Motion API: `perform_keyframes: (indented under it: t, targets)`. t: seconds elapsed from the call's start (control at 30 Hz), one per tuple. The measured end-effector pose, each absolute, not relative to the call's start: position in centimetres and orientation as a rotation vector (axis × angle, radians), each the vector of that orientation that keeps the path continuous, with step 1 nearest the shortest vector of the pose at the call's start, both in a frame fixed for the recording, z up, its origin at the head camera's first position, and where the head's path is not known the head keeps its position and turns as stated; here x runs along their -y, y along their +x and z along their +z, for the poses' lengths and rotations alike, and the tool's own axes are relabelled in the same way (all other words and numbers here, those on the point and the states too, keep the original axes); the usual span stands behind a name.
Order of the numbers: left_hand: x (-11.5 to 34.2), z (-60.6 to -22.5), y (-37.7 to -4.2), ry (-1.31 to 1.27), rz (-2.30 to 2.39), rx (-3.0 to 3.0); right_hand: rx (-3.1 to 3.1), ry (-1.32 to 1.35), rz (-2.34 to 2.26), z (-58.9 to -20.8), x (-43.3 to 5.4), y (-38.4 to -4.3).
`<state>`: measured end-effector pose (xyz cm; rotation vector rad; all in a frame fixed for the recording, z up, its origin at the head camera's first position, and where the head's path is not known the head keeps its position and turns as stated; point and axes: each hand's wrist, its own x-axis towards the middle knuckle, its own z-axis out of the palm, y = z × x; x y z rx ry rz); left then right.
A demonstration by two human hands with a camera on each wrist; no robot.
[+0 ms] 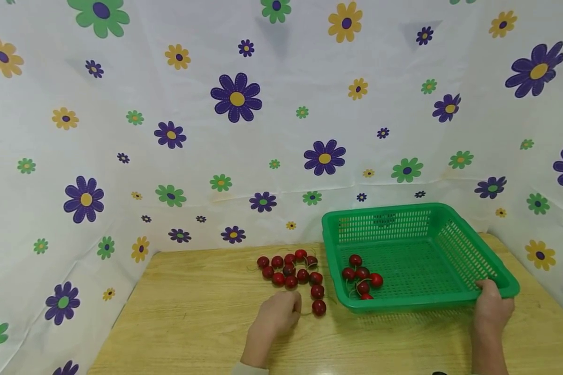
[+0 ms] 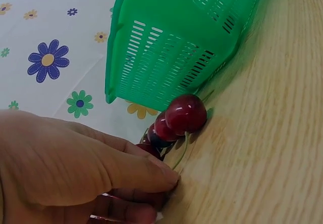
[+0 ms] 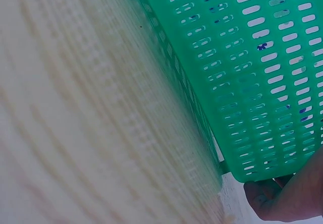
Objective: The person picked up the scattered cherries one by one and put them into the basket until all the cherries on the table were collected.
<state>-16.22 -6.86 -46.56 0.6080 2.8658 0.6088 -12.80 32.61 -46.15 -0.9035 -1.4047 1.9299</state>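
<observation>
My left hand (image 1: 278, 313) is over the table, just left of the nearest red cherry (image 1: 319, 308). In the left wrist view its thumb and finger pinch the end of that cherry's thin green stem (image 2: 183, 151). The cherry itself rests on the wood. Several more cherries (image 1: 291, 282) with stems lie grouped behind the hand. My right hand (image 1: 492, 307) grips the front right corner of a green plastic basket (image 1: 417, 302), thumb over the rim and the other fingers mostly hidden. Inside, several cherries (image 1: 362, 273) sit at the left.
The light wooden table (image 1: 202, 302) extends to the left and in front of the basket. A white cloth (image 1: 281, 135) with printed flowers hangs behind and along both sides. The basket's slotted side stands close to the right of the loose cherries.
</observation>
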Motion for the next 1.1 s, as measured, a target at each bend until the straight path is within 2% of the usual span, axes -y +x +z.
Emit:
perform_keyframes:
  t: [0.6,1.1]
  targets:
    - [7.6,-43.7,-16.5,0.665,0.761,-2.882,1.371,-0.882,1.945,-46.3,-33.0,-12.9]
    - [5.6,-40.5,-16.5,0.689,0.993,-2.965,1.395,-0.902,1.927,-46.6,-33.1,-13.3]
